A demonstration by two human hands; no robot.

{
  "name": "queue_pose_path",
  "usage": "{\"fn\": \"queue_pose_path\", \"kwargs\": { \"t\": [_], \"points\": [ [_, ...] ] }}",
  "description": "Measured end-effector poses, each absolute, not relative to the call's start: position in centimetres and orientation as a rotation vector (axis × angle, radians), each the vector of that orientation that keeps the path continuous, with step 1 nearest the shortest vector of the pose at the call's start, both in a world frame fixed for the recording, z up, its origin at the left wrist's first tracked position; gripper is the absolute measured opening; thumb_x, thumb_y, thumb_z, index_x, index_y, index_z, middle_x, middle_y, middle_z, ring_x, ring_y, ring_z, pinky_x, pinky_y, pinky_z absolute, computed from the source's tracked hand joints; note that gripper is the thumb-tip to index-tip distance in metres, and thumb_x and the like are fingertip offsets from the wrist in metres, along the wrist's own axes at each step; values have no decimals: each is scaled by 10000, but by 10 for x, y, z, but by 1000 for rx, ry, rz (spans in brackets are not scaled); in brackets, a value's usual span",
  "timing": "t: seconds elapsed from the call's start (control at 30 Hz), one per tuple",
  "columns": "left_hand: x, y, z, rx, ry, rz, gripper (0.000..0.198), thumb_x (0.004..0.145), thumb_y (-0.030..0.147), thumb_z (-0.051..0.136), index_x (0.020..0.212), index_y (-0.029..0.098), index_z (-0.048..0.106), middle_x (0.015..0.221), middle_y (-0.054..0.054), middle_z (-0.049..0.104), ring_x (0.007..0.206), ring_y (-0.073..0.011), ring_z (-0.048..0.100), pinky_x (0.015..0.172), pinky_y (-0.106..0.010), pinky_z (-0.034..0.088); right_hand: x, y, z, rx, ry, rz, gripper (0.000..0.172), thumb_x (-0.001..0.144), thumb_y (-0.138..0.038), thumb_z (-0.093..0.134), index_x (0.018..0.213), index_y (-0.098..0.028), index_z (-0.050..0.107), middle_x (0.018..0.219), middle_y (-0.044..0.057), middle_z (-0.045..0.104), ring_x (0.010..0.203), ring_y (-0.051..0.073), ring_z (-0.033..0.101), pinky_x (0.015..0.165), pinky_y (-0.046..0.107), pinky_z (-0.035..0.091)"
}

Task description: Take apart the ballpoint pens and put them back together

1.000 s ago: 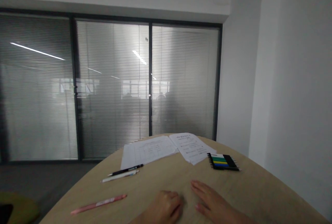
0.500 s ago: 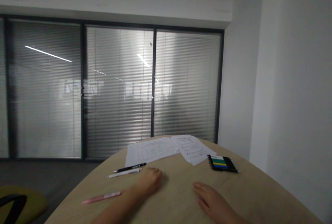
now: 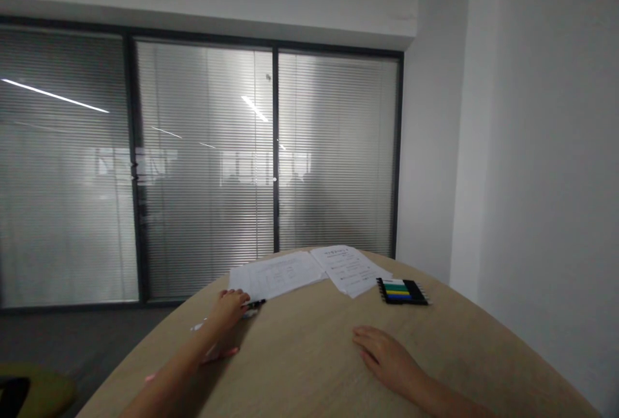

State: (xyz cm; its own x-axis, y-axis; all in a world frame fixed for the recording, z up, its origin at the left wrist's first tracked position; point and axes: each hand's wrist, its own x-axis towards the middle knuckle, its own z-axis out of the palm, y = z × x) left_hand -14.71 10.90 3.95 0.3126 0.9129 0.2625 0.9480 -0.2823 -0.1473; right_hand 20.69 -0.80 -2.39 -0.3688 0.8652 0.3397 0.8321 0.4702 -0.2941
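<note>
On the left side of the round table (image 3: 300, 353), my left hand (image 3: 231, 307) is over a black pen (image 3: 257, 304), its fingers bent down and closed on it. The pen's end sticks out to the right of my fingers; the rest is covered. A white pen (image 3: 197, 326) lies partly behind my left wrist, and a pink pen (image 3: 223, 355) is partly covered by my forearm. My right hand (image 3: 382, 352) rests on the tabletop, holding nothing, its fingers stretched out to the left.
Printed sheets, one on the left (image 3: 275, 276) and one on the right (image 3: 345, 269), lie at the table's far side. Right of them is a black case of pens (image 3: 402, 291) with coloured stripes. Beyond stand glass panels with blinds (image 3: 207, 211). A yellow chair (image 3: 48, 389) is at lower left.
My left hand has moved left and away from me, from bare tabletop onto the black pen. The right hand stays in its place. The whole view has shifted slightly.
</note>
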Motion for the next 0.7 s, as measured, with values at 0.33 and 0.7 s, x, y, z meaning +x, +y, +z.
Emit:
{"fn": "queue_pose_path", "kwargs": {
  "t": [0.33,0.7],
  "points": [
    [-166,124,37,-2355,-1818,-161,263,715,194,456,910,189,633,921,-79,673,887,-247,588,828,-397,347,204,-11,-17,-1404,-2284,87,392,780,-196,368,1122,-157,557,1191,74,536,1109,190,465,967,334,330],
    [-165,127,40,-2478,-1798,-201,202,637,138,497,681,210,680,766,-41,682,780,-222,602,667,-260,412,206,-11,-18,-1406,-2285,77,379,787,-190,369,1109,-155,565,1191,74,536,1100,189,471,964,328,331]
  ]
}}
